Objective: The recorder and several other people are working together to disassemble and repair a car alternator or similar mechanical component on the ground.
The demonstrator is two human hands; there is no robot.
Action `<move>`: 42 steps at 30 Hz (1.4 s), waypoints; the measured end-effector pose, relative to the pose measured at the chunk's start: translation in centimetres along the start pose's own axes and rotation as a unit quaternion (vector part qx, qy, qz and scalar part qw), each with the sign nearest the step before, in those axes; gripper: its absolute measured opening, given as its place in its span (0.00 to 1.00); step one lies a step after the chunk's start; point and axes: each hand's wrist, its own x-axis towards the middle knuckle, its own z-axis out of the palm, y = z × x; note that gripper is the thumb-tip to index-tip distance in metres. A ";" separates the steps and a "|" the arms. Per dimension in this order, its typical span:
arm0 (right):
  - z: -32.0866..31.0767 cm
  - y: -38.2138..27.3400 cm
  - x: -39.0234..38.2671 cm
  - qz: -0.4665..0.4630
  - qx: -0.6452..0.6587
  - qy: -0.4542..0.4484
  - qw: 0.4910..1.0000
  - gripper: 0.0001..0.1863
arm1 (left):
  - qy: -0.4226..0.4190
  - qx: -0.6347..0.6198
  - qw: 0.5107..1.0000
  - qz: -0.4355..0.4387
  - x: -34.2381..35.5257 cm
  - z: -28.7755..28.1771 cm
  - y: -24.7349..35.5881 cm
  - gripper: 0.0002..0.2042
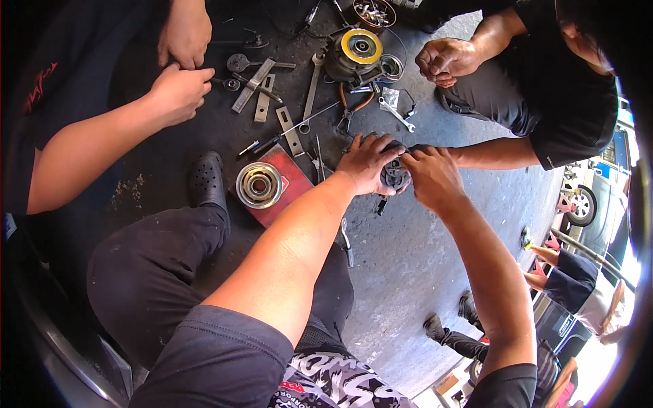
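My left hand (367,163) is wrapped round the left side of a dark round metal part (394,177). The fingers of my right hand (434,178) close on its upper right edge; the fingertips are partly hidden. A short dark piece hangs below the part. Close to my left forearm, a shiny grooved pulley (259,185) lies on a red box (288,175). Beyond my hands stands a compressor-like unit (340,66) with a yellow-faced pulley (361,45). A co-worker's forearm (493,154) reaches in from the right, its hand hidden behind mine.
Wrenches (312,92), a ratchet (238,63), flat metal bars (265,98), pliers (352,102) and a small open-ended wrench (396,113) lie on the dark floor. A second person's hands (178,92) are at the upper left. A bowl of small parts (374,13) stands at the far edge.
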 end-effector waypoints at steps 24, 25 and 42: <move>0.6 1.3 -0.5 -0.002 0.101 0.075 0.992 0.10 | 0.089 -0.023 0.989 0.113 0.5 -1.5 1.0 0.12; 0.4 1.8 -0.9 -0.005 0.150 0.086 0.985 0.13 | 0.084 -0.062 0.992 0.073 0.6 -1.7 1.2 0.11; 3.1 3.0 -0.8 0.203 0.291 -0.024 0.935 0.14 | 0.149 -0.315 0.906 -0.241 -0.1 -2.7 -8.5 0.15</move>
